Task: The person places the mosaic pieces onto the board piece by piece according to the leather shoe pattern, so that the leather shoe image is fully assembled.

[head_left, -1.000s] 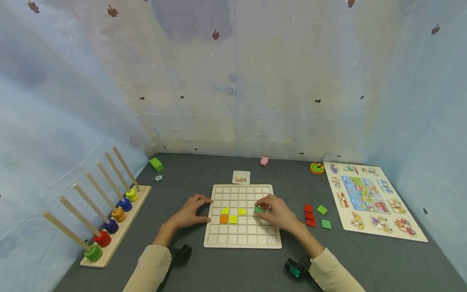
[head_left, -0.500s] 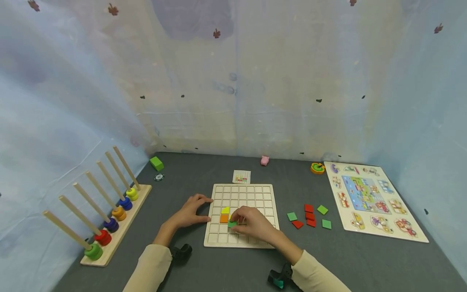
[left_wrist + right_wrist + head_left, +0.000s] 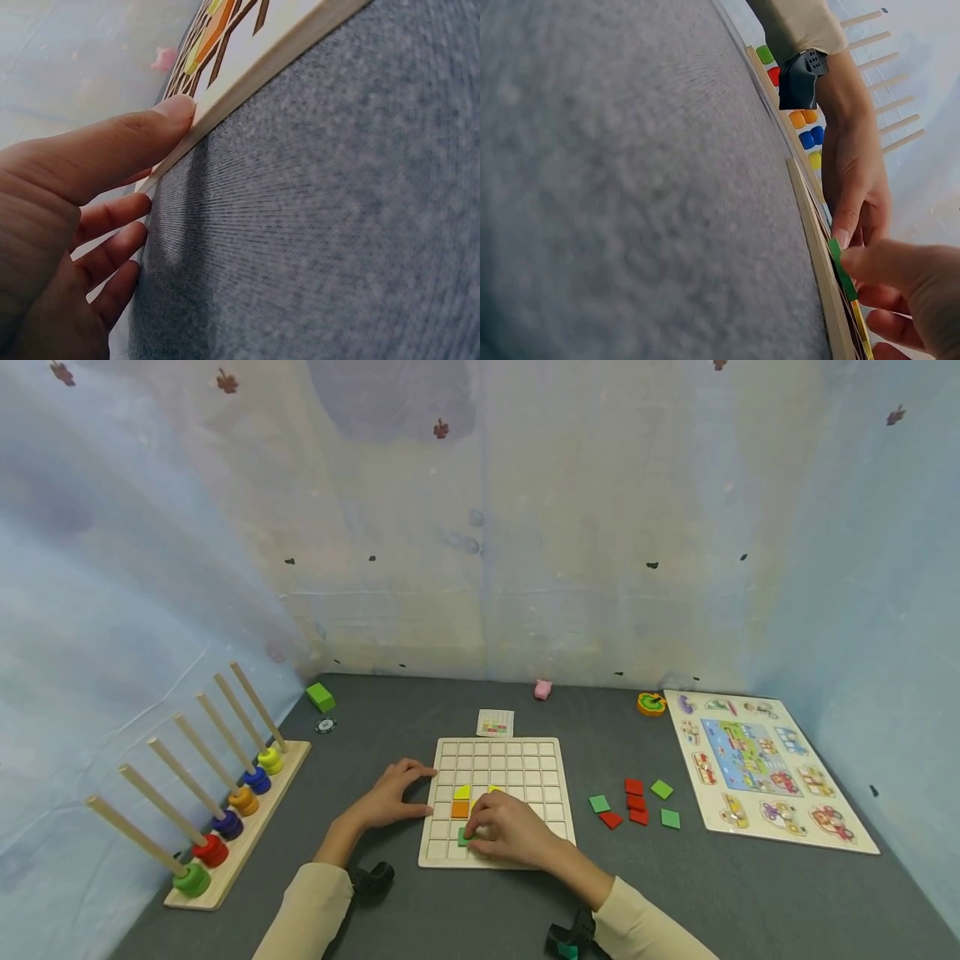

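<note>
- Left of centre, my left hand (image 3: pixel 390 800) rests flat, fingers relaxed, thumb against the board's (image 3: pixel 497 862) left edge.
- At lower centre, my right hand (image 3: pixel 510 832) pinches a green tile (image 3: pixel 463 837), touching the board's lower rows, below the orange tile (image 3: pixel 460 810).

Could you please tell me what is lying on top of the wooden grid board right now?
On the wooden grid board lie yellow tiles and an orange tile. The right hand presses a green tile down; cells beneath it are hidden.
</note>
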A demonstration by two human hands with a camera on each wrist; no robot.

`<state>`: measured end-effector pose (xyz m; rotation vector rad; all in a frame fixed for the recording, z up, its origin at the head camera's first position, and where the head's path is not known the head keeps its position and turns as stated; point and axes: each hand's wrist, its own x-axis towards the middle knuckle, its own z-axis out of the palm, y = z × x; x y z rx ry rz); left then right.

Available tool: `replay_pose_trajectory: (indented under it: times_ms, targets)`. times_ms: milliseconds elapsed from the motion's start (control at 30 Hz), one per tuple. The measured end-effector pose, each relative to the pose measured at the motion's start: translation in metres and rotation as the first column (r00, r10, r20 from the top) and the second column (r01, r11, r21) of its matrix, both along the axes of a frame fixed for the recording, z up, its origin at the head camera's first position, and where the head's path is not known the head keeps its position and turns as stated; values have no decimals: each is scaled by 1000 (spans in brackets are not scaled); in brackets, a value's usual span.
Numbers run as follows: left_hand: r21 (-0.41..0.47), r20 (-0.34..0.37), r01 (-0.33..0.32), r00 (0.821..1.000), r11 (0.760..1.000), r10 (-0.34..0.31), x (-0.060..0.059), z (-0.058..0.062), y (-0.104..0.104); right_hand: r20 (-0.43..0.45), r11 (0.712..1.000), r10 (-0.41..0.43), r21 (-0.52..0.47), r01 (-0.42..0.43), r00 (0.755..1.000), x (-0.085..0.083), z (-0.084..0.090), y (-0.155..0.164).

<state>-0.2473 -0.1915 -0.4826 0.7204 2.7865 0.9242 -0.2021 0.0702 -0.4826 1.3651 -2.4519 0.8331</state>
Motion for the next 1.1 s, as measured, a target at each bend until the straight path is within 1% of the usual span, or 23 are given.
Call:
replay_pose_trajectory:
  times_ms: [167,300,367,433,533,633,767,900,1000,1100]
  targets:
    - [-2,-4,-4,1000,1000,4,0,0,0,-19,999,7,-33,-8,1000,-4,-4,-4]
    - [-7,-8,-10,1000,1000,10,0,0,1,-67,998,-22,-55,18,998,-7,-6,-10]
    - [-9,-9,-14,1000,1000,14,0,0,1,-94,998,-32,-53,27,995,-7,-6,-12]
    - [-8,-8,-16,1000,1000,16,0,0,0,-103,998,-40,-45,36,994,-8,-6,-13]
    - [-6,-8,-17,1000,1000,17,0,0,1,-77,998,-52,-36,50,996,-7,-5,-13]
    - [-5,-5,-14,1000,1000,13,-1,0,1,-18,998,-53,-33,52,998,-6,-4,-12]
    - [-4,1,-14,1000,1000,14,-1,-1,1,72,998,-30,-57,34,997,-9,-2,-7]
    - [-10,3,-21,1000,1000,21,-1,0,1,153,996,-2,-83,15,988,-12,4,3]
    - [-16,7,-26,1000,1000,26,-1,0,1,171,995,20,-97,-4,985,-15,9,14]
    - [-10,-5,-16,1000,1000,16,-1,0,0,168,993,30,-115,-11,985,-18,13,29]
